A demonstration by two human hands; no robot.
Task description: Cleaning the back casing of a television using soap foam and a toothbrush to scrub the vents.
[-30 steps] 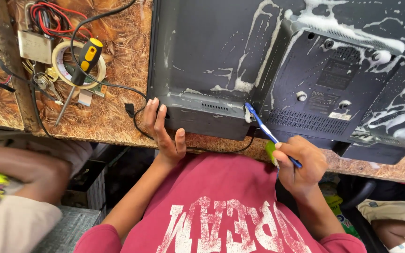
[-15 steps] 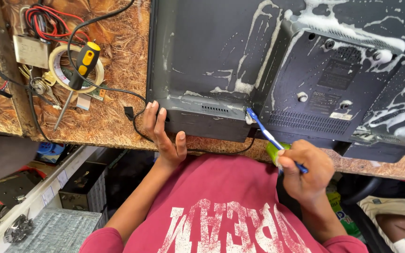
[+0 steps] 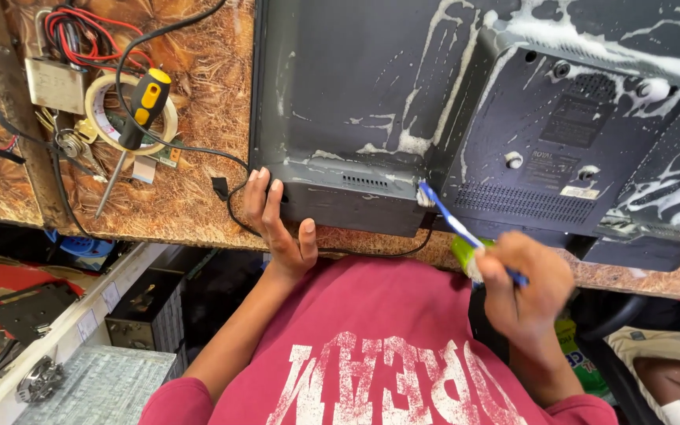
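Observation:
A dark grey monitor lies face down on the table, its back streaked with white foam. My left hand rests flat against its near left edge, fingers spread on the casing. My right hand grips a blue toothbrush together with a small green piece. The brush head touches the casing's near edge, at the seam beside the raised rear housing.
A brown patterned table carries a yellow-and-black screwdriver, a tape roll, a small grey box with red and black wires, and a black cable. Metal shelving and boxes stand lower left. Another person's leg shows lower right.
My right hand has shifted slightly right and down, keeping the brush on the monitor's edge. The view moved, and a person's arm at lower left is gone from sight.

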